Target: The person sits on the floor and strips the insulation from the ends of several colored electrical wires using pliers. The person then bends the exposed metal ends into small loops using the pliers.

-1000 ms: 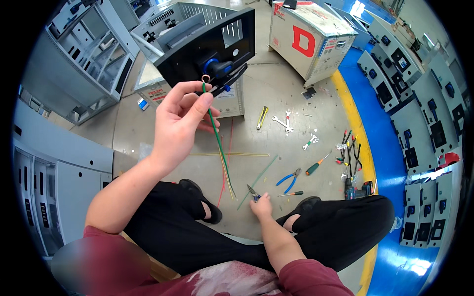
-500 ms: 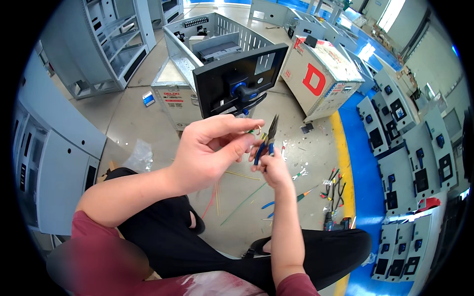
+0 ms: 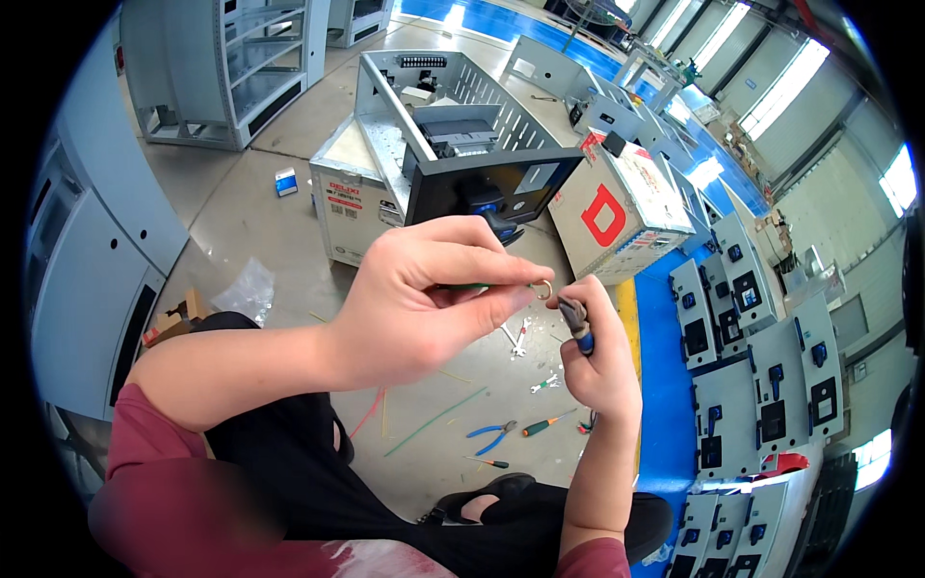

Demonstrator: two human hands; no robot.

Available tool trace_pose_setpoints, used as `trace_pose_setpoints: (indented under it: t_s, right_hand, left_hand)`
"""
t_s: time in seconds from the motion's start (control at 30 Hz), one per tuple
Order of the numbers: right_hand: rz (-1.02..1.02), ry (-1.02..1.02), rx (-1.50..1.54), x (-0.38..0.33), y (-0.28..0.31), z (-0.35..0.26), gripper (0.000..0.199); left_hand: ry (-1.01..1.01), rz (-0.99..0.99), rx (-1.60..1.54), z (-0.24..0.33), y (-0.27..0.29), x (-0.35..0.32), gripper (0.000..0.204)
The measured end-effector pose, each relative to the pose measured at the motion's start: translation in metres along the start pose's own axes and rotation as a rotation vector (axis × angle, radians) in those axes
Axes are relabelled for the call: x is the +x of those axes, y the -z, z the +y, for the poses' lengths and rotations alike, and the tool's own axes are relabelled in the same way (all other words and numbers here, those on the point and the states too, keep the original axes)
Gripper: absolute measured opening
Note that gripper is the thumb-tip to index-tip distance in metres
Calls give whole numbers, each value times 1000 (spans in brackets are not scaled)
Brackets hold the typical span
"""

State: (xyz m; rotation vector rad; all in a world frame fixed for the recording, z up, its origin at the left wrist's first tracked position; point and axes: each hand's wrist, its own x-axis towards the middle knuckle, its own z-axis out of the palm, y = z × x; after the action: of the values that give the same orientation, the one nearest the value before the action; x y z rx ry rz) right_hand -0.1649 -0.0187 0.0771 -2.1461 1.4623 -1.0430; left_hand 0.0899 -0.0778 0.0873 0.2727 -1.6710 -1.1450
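My left hand [image 3: 424, 299] pinches a thin green wire between thumb and fingertips. The bare copper-coloured end of the wire [image 3: 546, 290] curls into a small hook just beyond the fingertips. Close by on the right, my right hand [image 3: 605, 361] is closed around needle-nose pliers [image 3: 576, 324] with dark jaws and blue grips. The pliers lie turned against the palm, and part of them is hidden by the fingers. My right fingertips are near the wire's hook; whether they touch it I cannot tell.
Ahead stands a grey metal cabinet [image 3: 520, 120] with a dark door panel [image 3: 453, 193], beside wooden crates [image 3: 617, 207]. On the floor lie blue-handled pliers [image 3: 492, 436], a screwdriver [image 3: 547, 424], wire offcuts [image 3: 436, 421] and a plastic bag [image 3: 247, 292]. Grey panels [image 3: 732, 414] line the right.
The pliers, which pointed upward before, are now turned back into my right hand. Both hands appear further right in the view, and the bent wire end shows more plainly.
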Motion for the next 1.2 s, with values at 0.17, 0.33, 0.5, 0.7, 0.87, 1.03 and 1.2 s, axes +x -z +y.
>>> trace_pose_setpoints:
  t_s: [0.17,0.33,0.5,0.7,0.87,1.03,1.2]
  right_hand:
    - [28,2,-83,-2,-5,-9,47]
    - [50,26,-51,-5,-6,-9,45]
    - [80,47,-68,-6,-8,-10,43]
    - [83,38,-101,-9,-7,-7,37]
    - [255,150,-163,-7,-22,-1,33]
    - [331,295,-165,-11,-35,11,33]
    - [285,334,-180,-14,-31,21,39]
  left_hand:
    - [72,-75,113,9,3,0,28]
    - [-2,-85,132,3,1,2,29]
    - [20,-108,131,-2,1,-1,28]
    - [18,-95,130,-1,0,-2,26]
    - [-14,-37,151,4,-4,-5,23]
    - [-138,-69,179,6,-6,-11,28]
    - [-227,-108,191,-4,-7,-17,38]
